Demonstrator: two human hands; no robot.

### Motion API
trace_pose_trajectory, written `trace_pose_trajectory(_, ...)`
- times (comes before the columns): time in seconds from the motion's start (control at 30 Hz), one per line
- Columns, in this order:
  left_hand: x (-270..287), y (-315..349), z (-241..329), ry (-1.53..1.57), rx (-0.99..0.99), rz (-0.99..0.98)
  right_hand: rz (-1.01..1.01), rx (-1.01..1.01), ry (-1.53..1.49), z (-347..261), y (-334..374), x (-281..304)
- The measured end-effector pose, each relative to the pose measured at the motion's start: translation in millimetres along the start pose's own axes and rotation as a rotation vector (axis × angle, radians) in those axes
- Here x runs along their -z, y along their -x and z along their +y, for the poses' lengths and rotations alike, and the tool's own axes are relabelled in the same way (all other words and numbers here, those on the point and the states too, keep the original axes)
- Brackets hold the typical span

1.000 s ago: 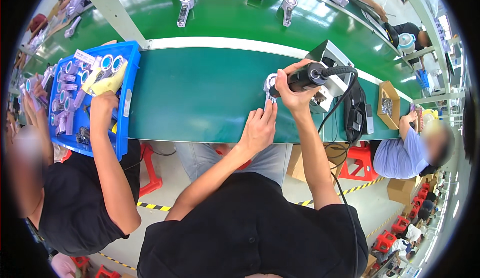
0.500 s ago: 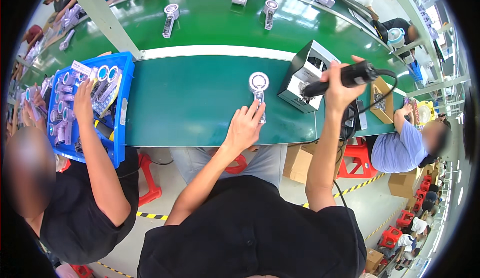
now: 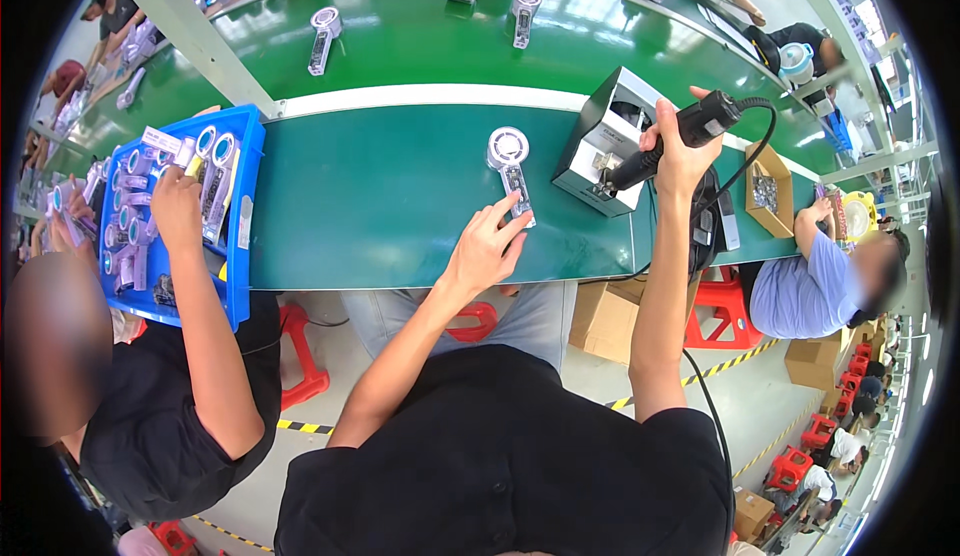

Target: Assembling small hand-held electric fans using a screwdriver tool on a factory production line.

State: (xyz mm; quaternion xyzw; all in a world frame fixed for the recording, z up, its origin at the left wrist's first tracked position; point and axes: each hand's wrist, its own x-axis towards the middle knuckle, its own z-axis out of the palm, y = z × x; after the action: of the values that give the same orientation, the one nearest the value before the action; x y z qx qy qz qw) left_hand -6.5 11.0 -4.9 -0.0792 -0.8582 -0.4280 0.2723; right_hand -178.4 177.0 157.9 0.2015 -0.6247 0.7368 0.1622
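A white handheld fan [image 3: 509, 146] lies on the green table, its round head away from me and its handle's inside exposed. My left hand [image 3: 482, 246] has its fingertips and thumb around the lower end of the handle. My right hand [image 3: 680, 156] is wrapped round a black electric screwdriver [image 3: 708, 116], held slanting down to the left. Its tip is at the metal front of a box-shaped black-and-white screw feeder [image 3: 590, 146]. The exact contact there is too small to make out.
A blue bin [image 3: 245, 226] of fan parts stands at left, a neighbour's hand [image 3: 178, 206] inside it. Beyond a white rail, more fans [image 3: 522, 26] lie on a green belt. A cardboard box [image 3: 770, 201] of small parts is at right. The screwdriver's cable [image 3: 768, 141] loops down beside my arm.
The screwdriver's tip has come down at the feeder's front. My left fingers have slid slightly off the handle, showing more of it. The neighbour's hand has reached deeper among the bin's parts.
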Motion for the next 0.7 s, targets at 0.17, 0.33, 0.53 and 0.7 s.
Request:
trace_pose_trajectory(0.17,-4,-5,1,0.028,0.028,0.009,-0.049,-0.064,-0.223,5,50,-12)
trace_pose_trajectory(0.33,-5,-5,1,-0.007,0.029,0.005,-0.123,-0.043,-0.255,8,78,-30)
trace_pose_trajectory(0.53,-6,-5,0,-0.038,0.018,0.004,-0.128,-0.032,-0.244,14,84,-32)
trace_pose_trajectory(0.7,-7,-4,-2,-0.066,-0.023,0.039,-0.155,-0.017,-0.219,20,89,-33)
